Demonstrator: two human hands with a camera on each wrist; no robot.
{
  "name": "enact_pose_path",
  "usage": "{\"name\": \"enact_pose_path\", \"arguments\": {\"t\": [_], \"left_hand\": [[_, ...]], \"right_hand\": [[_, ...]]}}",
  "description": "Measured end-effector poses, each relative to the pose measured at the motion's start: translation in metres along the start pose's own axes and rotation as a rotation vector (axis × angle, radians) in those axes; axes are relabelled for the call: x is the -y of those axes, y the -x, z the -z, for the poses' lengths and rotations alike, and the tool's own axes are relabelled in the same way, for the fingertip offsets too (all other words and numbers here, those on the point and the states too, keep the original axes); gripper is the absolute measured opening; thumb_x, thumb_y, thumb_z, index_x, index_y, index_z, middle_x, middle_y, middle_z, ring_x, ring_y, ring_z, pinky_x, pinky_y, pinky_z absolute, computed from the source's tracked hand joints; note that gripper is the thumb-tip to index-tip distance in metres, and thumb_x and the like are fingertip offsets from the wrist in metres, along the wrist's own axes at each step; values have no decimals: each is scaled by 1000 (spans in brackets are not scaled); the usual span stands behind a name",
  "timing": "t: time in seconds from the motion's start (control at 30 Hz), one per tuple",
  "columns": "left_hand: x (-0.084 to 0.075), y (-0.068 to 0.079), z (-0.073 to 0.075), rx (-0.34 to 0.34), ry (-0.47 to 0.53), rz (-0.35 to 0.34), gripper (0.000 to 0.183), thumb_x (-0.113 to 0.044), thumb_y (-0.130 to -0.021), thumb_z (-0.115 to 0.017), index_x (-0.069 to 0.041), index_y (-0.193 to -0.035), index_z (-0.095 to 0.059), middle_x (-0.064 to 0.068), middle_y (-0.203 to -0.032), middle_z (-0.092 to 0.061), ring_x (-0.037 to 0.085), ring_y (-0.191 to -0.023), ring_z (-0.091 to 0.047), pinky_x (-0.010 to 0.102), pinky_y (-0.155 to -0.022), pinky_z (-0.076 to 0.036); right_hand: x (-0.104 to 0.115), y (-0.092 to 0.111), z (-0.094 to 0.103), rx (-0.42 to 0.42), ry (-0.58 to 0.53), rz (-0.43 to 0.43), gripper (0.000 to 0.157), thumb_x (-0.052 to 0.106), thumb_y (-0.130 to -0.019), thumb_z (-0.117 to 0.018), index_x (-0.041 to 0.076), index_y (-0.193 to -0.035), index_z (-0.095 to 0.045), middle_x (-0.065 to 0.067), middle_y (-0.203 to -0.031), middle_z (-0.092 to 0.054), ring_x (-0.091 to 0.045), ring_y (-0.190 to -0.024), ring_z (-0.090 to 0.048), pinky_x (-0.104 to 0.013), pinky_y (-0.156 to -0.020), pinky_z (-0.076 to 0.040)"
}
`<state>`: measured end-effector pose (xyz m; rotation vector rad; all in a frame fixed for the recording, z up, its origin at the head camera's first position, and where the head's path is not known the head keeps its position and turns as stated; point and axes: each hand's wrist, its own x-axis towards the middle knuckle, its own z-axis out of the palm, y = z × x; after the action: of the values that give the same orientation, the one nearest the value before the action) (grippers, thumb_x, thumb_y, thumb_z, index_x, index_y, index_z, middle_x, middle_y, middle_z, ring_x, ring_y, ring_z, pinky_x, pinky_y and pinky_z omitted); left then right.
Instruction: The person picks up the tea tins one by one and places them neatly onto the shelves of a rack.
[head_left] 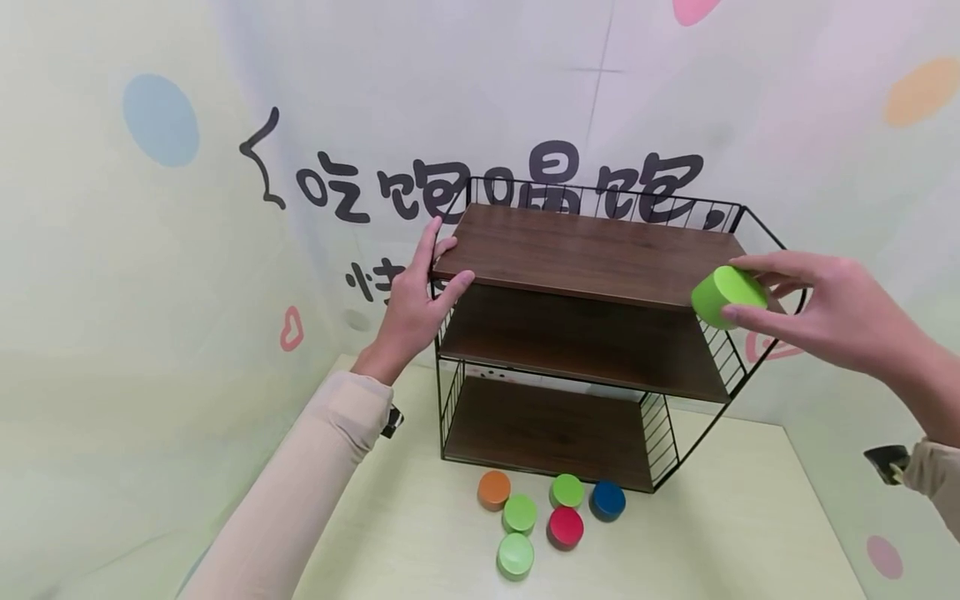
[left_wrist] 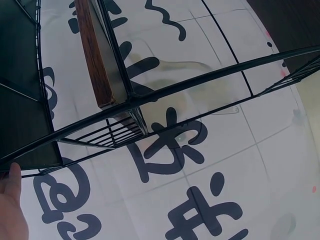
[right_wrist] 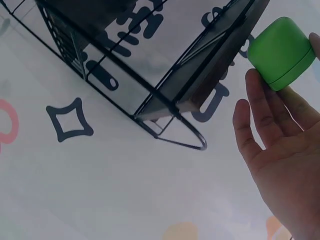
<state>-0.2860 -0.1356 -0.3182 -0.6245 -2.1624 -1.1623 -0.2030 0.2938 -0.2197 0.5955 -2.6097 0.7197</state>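
Observation:
A small green jar [head_left: 727,297] with a seam round it is pinched between the thumb and fingers of my right hand [head_left: 840,312]. It is held in front of the top board's right end; the right wrist view shows the same jar [right_wrist: 281,54] tilted above the fingers. My left hand [head_left: 414,304] holds the left front corner of a three-tier shelf rack [head_left: 585,250] with dark wood boards and a black wire frame. Its thumb lies at the top board's front edge, the other fingers by the side wire. Only part of that hand [left_wrist: 12,210] shows in the left wrist view.
On the pale table [head_left: 405,533] before the rack stand an orange jar [head_left: 494,489], a blue jar [head_left: 608,500], a red jar [head_left: 566,527] and several green jars [head_left: 520,512]. A printed cloth wall [head_left: 360,75] with black lettering rises behind the rack.

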Motion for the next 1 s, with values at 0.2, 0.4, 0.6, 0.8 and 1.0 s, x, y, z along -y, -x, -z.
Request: {"name": "enact_pose_path", "arguments": {"t": [0.2,0.4,0.6,0.8,1.0], "left_hand": [[-1,-1,1,0,1,-4,78,-36,-97,-64,-27,-160,-19,2,-145,-54,16,-136,-46,41,-110,-34],[-1,-1,0,1,1,1,77,-35,-97,-64,-26,-160,-20,2,-146,-53,16,-136,-46,40,-111,-33],[0,-2,0,-8,1,-11,78,-34,-97,-65,-21,-160,-22,3,-145,-55,17,-134,-49,40,-110,-35],[1,-3,1,-25,6,-16,77,-33,-97,-66,-17,-159,-24,2,-144,-55,18,-132,-51,41,-108,-36],[1,0,0,-14,1,-10,78,-34,-97,-65,-22,-160,-22,2,-144,-55,17,-134,-48,40,-110,-35]], "right_hand": [[-10,-5,7,-21,21,-23,49,21,-78,-85,17,-125,-71,27,-87,-63,13,-82,-54,-15,-61,-39],[-21,-9,13,-38,50,-52,47,23,-80,-84,12,-124,-70,33,-85,-59,11,-85,-50,-16,-61,-35],[-24,-12,17,-33,139,-68,51,27,-82,-81,6,-126,-68,-13,-98,-71,1,-66,-50,-20,-58,-32],[-26,-18,17,-31,197,-51,51,30,-81,-82,6,-125,-67,-21,-101,-70,6,-81,-48,-19,-58,-34],[-27,-17,16,-24,225,-29,48,29,-81,-82,3,-119,-69,-18,-94,-70,-1,-82,-51,-18,-58,-33]]}}
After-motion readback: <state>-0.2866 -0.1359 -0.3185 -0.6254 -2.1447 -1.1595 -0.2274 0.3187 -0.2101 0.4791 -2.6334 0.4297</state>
